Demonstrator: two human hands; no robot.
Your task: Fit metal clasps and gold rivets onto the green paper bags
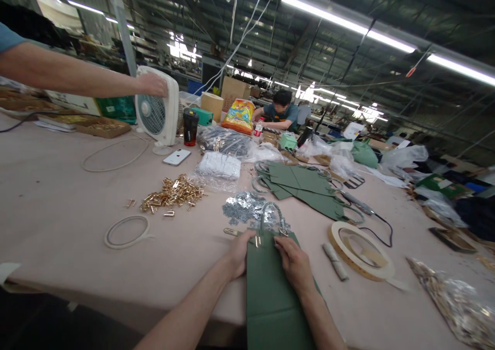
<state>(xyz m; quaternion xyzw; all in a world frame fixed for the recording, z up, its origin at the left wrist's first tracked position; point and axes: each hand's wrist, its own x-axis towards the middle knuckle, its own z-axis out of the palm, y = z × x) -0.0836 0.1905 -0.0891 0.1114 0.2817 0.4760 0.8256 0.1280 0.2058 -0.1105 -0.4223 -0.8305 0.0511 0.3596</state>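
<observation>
A dark green bag panel (266, 293) with a looped green handle (274, 205) lies in front of me and hangs over the table's near edge. My left hand (238, 254) grips its left edge, thumb on top, beside a gold buckle (258, 241) set in the panel. My right hand (294, 261) is closed in a pinch at the upper right of the panel, on what looks like a small gold metal fitting, mostly hidden by the fingers. Another gold buckle (284, 232) sits at the handle's right end. Beyond the panel lies a heap of silver metal plates (243, 207).
Gold buckles (172, 193) lie piled left of centre, near a thin tape roll (127, 231). More green panels (305, 180), a wide tape roll (361, 249) and a rolled grey piece (335, 261) are to the right. A co-worker's hand (152, 83) touches a fan (157, 110); another person sits opposite.
</observation>
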